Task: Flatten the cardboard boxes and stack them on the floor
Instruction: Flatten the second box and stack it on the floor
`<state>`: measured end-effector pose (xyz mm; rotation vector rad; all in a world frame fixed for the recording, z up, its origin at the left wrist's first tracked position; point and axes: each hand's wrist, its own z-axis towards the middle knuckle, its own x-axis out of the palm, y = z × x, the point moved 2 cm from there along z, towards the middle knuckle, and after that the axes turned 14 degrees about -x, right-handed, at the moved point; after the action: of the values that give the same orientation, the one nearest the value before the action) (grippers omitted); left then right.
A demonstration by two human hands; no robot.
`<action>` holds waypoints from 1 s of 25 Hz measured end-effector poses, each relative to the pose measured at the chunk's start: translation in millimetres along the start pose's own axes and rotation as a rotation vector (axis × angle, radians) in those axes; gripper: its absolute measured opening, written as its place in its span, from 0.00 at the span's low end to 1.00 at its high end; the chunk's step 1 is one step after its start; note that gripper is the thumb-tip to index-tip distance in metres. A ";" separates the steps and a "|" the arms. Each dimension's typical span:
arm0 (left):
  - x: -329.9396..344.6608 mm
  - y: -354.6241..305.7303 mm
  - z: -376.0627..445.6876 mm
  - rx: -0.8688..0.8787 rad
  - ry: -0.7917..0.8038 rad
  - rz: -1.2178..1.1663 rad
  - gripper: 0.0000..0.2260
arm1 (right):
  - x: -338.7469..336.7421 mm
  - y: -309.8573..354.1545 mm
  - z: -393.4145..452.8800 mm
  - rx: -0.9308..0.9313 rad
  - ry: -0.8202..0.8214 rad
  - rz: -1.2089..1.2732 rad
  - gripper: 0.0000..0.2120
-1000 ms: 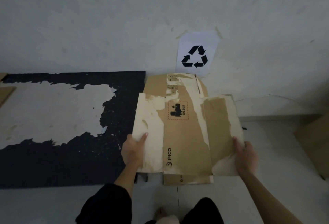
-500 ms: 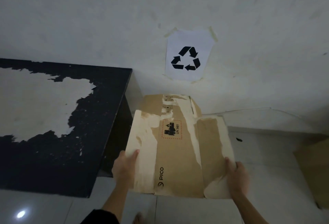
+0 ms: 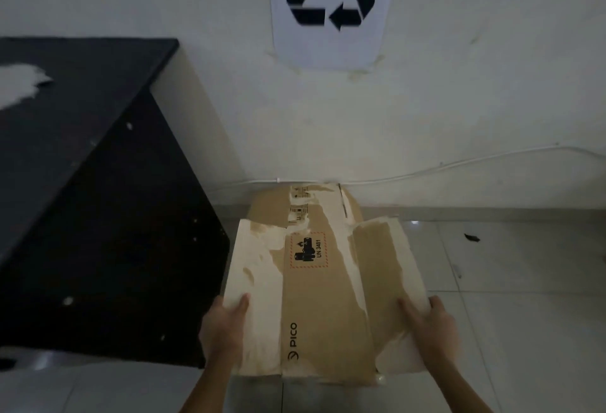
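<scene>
Head view, and the flattened box (image 3: 324, 301) is much lower than it was a second ago — the table top that sat level with it then now towers up on the left, and the recycling sign (image 3: 331, 6) has slid to the top of frame. The person has dropped right down towards the floor. Left hand (image 3: 226, 327) grips the near left edge, thumb laid over the pale torn flap; right hand (image 3: 429, 324) grips the near right edge, thumb on top, the other fingers hidden underneath. Both are holding on, nothing let go yet.

The sheet sits over another flattened box (image 3: 278, 202) that lies on the tiled floor (image 3: 508, 314) against the wall, its far end poking out beyond the one in hand. I can't tell whether the far edge of the held sheet is already touching that lower one or is just above it.

My read: this is the stacking step, almost done. Lay it flat, square it roughly over the one below, then release. The black table (image 3: 98, 183) is just beside the left edge, so there's a small chance of catching it.
</scene>
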<state>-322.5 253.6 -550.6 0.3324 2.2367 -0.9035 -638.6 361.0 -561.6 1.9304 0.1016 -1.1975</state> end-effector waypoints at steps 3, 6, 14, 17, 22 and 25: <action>62.3 61.3 49.7 -0.069 0.005 0.016 0.14 | 84.1 -68.4 2.2 0.099 0.046 0.010 0.26; 119.7 98.7 93.7 -0.055 0.064 0.101 0.17 | 153.8 -121.2 7.8 0.182 0.071 0.084 0.25; 211.3 172.5 154.1 -0.101 0.069 -0.018 0.12 | 230.4 -187.1 34.5 0.107 0.104 -0.102 0.28; 218.5 162.7 166.8 -0.065 0.100 -0.109 0.13 | 240.5 -189.1 54.0 0.051 0.115 -0.073 0.25; 214.9 169.8 190.5 -0.019 0.123 0.235 0.19 | 261.5 -197.6 56.3 -0.002 0.245 -0.242 0.14; 235.1 191.2 182.5 0.116 0.134 0.657 0.40 | 274.6 -191.6 43.2 -0.163 0.371 -0.621 0.36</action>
<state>-312.8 261.7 -904.1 1.1289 1.9821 -0.6588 -609.6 361.4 -898.0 2.0137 1.0232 -1.1412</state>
